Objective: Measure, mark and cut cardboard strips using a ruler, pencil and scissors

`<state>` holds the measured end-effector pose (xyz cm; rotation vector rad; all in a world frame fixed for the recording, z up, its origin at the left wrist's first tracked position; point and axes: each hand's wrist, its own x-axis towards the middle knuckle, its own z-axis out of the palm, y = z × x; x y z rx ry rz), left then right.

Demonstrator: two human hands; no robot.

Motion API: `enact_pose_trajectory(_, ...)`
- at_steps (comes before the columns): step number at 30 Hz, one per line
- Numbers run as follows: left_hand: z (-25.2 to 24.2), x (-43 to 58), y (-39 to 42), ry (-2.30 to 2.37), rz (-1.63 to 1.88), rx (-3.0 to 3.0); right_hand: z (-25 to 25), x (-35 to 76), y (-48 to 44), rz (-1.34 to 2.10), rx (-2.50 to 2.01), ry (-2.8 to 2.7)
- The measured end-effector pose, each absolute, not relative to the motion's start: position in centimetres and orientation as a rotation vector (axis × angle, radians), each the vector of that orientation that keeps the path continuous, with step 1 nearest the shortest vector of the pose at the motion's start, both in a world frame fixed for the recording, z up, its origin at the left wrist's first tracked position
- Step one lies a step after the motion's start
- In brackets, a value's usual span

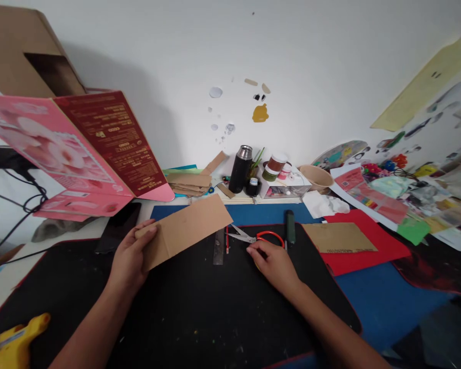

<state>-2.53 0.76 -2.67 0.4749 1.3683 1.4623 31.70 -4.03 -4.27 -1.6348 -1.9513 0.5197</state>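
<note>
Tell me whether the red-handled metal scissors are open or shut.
Open: the red-handled metal scissors show two blades spread apart, their tips separated.

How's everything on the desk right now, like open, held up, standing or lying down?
Cardboard strip: held up at a slant in the left hand
Scissors: blades open, right hand on the handles
Ruler: lying flat
Pencil: lying down
Flask: standing upright
Pink box: standing, panels spread
Glue gun: partly out of view

Soft, muted light casts a faint grey shadow on the wall, edges visibly stretched
</note>
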Motion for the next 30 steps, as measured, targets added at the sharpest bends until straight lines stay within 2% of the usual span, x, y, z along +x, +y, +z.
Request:
enact_pose_trajectory(4, -3.1, -2.6, 0.9, 1.361, 1.466, 0.467, -3.0, 29.8, -3.4, 0.56, -1.601, -1.957)
enact_pose_trajectory(11, -3.3, -2.6, 0.9, 1.354, 1.472, 0.444, -3.9, 26.1, -2.1, 0.369, -1.598, -2.301)
enact_pose_trajectory(20, -3.4, -2.6, 0.9, 1.314, 1.439, 0.465, -5.2, 28.0, 0.2, 0.3, -1.675, -2.162)
enact_pose_trajectory(30, -3.7, -2.6, 1.0, 1.274, 1.501, 0.418, -2.3, 26.7, -2.1, 0.599, -1.648, -2.282)
